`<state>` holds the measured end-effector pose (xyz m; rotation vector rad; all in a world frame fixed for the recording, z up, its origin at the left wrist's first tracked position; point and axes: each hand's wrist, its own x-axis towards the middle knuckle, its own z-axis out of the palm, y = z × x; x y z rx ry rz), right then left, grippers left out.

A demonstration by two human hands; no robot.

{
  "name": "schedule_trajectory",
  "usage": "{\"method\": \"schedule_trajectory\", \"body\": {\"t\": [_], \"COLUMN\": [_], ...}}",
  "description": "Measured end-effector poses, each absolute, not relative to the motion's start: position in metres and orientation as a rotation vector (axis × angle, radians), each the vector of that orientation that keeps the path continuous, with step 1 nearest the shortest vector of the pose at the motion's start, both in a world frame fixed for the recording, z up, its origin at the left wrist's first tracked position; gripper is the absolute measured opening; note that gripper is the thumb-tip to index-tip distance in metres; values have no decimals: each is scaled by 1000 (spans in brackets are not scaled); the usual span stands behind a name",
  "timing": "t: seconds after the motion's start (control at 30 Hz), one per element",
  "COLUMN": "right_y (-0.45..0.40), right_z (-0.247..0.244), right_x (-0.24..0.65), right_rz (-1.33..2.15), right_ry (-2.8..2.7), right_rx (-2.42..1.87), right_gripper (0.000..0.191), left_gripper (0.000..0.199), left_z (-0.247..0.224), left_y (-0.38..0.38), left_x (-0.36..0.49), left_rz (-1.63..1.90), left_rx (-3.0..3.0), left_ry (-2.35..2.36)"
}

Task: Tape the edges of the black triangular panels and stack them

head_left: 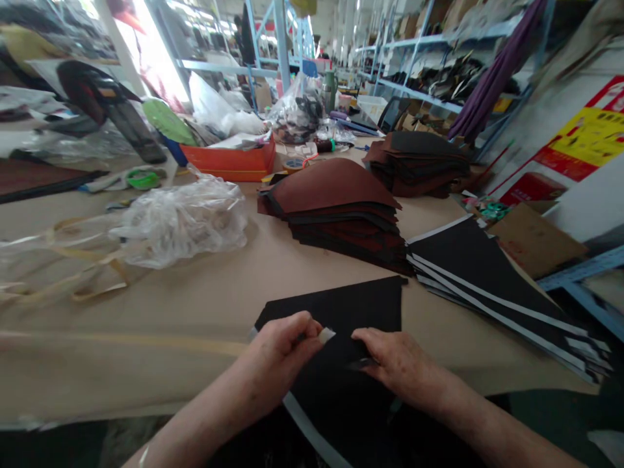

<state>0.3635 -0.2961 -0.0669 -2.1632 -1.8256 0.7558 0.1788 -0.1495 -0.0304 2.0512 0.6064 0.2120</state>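
Observation:
My left hand (287, 348) is closed in a pinch on the end of a pale tape strip (326, 335), whose tip sticks out past the thumb. Facing it, my right hand (397, 361) is closed around a small cutting tool (359, 365); its pointed metal blade shows, but most of the handle is hidden. Both hands are above a black panel (361, 302), which lies at the table's front edge and hangs toward me. A light grey band (312, 432) runs along the panel's lower left side. A yellowish strip (195, 341) stretches across the table toward my left hand.
Stacked brown panels (336, 188) lie beyond the black panel, with another pile (419, 162) behind. Black panels with grey edging (487, 273) fan out at right. A clear plastic bag (185, 221), an orange tray (229, 159) and a cardboard box (536, 240) stand around.

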Motion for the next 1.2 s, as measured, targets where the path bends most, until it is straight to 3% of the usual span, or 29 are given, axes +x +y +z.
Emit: {"method": "schedule_trajectory", "body": {"t": [0.1,0.27,0.4,0.53,0.73,0.97,1.2], "right_y": [-311,-321,-302,-279,-263,-264,-263], "right_z": [-74,-65,-53,-48,-53,-51,-58], "right_x": [349,351,368,376,370,367,432], "right_rz": [812,1160,1242,1285,1439,1321,925], "right_ry": [-1806,-1537,-1040,-921,-964,-1024,-952], "right_rx": [-2166,-1967,-1724,-1593,-1565,-1519,-1834], "right_gripper": [34,6,13,24,13,7,13], "left_gripper": [25,21,20,20,22,24,35], "left_z": [-37,-44,-43,-44,-46,-47,-52], "left_y": [-160,-166,-170,-171,-171,-161,-134], "left_x": [188,197,200,200,204,211,194], "left_rz": [136,105,100,88,118,-85,-177], "left_rx": [1838,1602,1727,1795,1800,1935,2045], "left_ry": [679,683,704,702,711,768,931]}}
